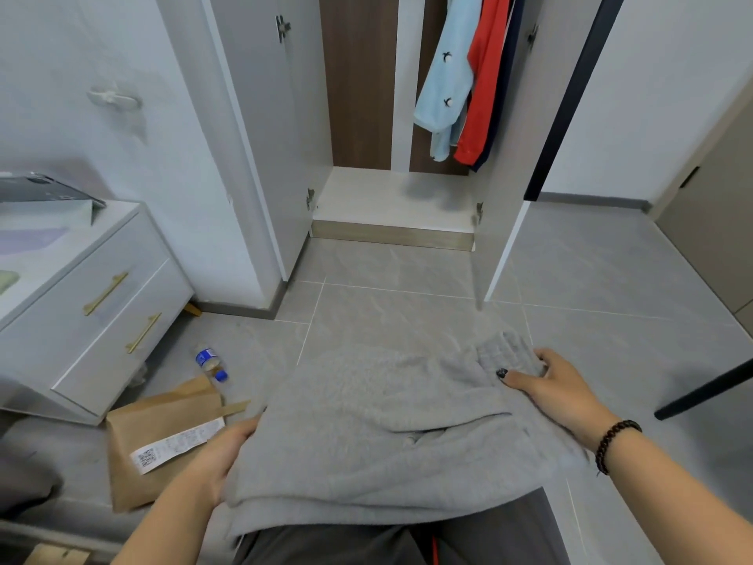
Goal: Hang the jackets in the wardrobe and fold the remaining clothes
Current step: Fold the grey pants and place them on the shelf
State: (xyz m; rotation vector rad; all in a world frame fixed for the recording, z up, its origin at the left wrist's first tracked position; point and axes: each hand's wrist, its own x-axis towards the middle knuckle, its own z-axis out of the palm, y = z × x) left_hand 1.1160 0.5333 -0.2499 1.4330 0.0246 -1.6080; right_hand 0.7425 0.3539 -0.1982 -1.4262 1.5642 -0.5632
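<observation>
A grey fleecy garment [379,434], folded over on itself, lies across my lap with its ribbed waistband at the far right. My left hand [224,458] grips its left edge, fingers hidden under the cloth. My right hand [550,381] holds the waistband end, thumb on top and fingers curled round the far side. Straight ahead the wardrobe [391,197] stands with both doors open. Inside hang a light blue jacket [444,75], a red jacket [485,83] and a dark garment behind them.
A white drawer unit [93,303] with gold handles stands at the left. On the tiled floor beside it lie a brown paper bag [163,438] with a receipt and a small plastic bottle [212,362]. A black furniture leg [709,389] crosses the right edge.
</observation>
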